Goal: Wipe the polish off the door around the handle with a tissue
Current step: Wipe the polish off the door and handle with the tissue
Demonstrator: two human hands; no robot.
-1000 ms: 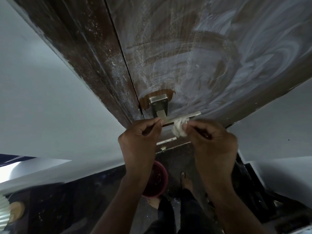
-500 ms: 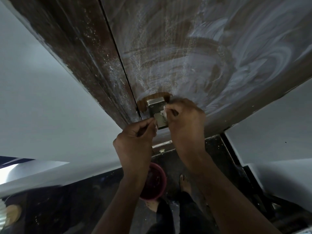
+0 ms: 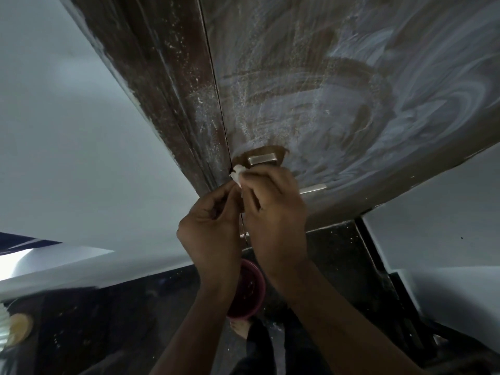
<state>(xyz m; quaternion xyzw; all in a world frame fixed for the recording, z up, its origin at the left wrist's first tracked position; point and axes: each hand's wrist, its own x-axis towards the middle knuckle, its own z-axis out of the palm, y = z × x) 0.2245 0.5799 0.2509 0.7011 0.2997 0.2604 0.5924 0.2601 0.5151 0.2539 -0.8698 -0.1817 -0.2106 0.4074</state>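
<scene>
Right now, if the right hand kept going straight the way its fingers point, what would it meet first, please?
Probably the door's edge: the right hand pinches the tissue, which leads up-left toward the seam with the door frame, left of the handle plate. Depth is unclear.

Nothing readable here tbh, no text, labels, brands or numbers on the door (image 3: 338, 85), the handle (image 3: 262, 160) or the tissue (image 3: 238, 175). Just swirly polish smears.
</scene>
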